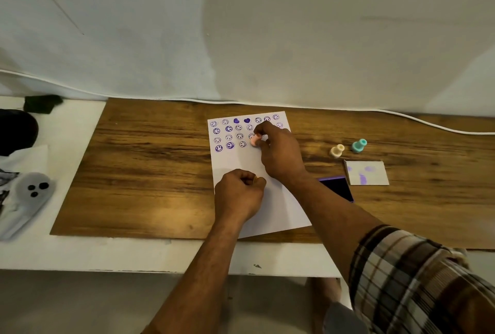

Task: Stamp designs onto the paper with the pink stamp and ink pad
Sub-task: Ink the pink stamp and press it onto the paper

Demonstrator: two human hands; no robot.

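A white sheet of paper (251, 167) lies on a wooden board, with several rows of purple smiley and heart prints across its top. My right hand (278, 151) grips the pink stamp (255, 140) and holds it down on the paper at the right end of the lowest printed row. My left hand (238, 194) rests as a loose fist on the lower part of the sheet. The purple ink pad (338, 187) lies open to the right of the paper, partly hidden by my right forearm.
A cream stamp (337, 151) and a teal stamp (359, 145) stand right of the paper. The ink pad's lid (367, 173) lies beside them. A wooden board (150, 162) covers the white table. Cloth and dark objects (29, 189) sit far left. A white cable (401, 115) runs along the wall.
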